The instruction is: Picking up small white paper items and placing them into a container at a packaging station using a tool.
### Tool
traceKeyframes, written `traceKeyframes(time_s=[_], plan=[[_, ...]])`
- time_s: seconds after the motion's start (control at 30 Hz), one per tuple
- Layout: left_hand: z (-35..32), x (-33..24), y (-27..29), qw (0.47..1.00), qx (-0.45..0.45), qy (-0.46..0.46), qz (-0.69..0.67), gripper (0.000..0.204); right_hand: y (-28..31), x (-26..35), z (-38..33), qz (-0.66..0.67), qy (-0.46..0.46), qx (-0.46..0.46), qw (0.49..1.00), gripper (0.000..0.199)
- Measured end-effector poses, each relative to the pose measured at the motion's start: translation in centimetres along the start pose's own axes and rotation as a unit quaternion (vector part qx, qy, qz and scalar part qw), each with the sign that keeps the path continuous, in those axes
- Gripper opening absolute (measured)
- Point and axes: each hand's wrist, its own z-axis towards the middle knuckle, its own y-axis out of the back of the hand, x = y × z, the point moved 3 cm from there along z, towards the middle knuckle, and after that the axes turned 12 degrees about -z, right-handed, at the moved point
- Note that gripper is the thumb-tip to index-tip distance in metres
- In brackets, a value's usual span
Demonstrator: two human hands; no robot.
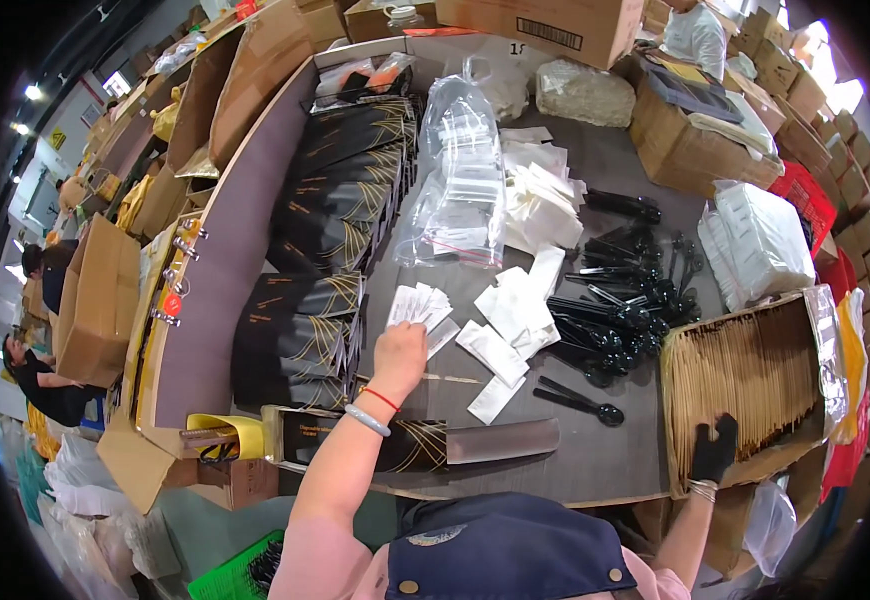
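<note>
My bare left hand [401, 355], with a red string and a pale bangle at its wrist, is closed at the near end of a small fan of white printed packets [418, 302]. Its fingertips are partly hidden. My right hand [713, 450], in a black glove, reaches to the near side of a carton [671, 400] packed with thin wooden sticks [755, 375]. Thumb and a finger stand apart there, with nothing visible between them. Between the hands lie folded white napkins [517, 310] and black plastic spoons [605, 320]. One small group of spoons [585, 402] lies nearer me.
Black printed sleeves [300, 290] stand in overlapping rows along the left partition. One open sleeve [415, 445] lies at the table's front edge. A transparent bag of packets [455, 180] sits mid-table. White wrapped stacks [760, 245] and a cardboard box [690, 140] border the right; other people work beyond.
</note>
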Motion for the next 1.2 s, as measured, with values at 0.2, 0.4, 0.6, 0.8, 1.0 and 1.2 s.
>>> traceKeyframes(time_s=[0.2,0.4,0.6,0.8,1.0,1.2], plan=[[1.9,-4.4,-1.7,0.961,0.019,-0.222,-0.163,0.009,0.0,-7.2,-1.1,-0.085,-0.107,0.119,0.983,0.038],[2.3,-6.0,-3.3,0.961,0.125,-0.212,-0.122,0.030,0.1,-6.5,-0.3,-0.169,-0.066,0.150,0.972,0.039],[1.7,-6.3,-2.7,0.971,0.063,-0.212,-0.093,0.028,1.0,-5.5,-1.0,-0.219,-0.151,0.011,0.964,0.040],[0.2,-7.3,-1.3,0.959,0.029,-0.273,-0.070,0.022,-2.7,11.2,-2.7,0.060,0.044,0.174,0.982,0.039],[-2.8,-9.5,2.1,0.937,0.144,-0.038,-0.315,0.013,-5.2,12.9,-2.5,0.012,0.100,0.283,0.954,0.048],[-8.8,-10.4,1.1,0.960,0.203,-0.125,-0.145,0.032,-4.4,12.7,-2.6,0.052,0.109,0.264,0.957,0.039]])
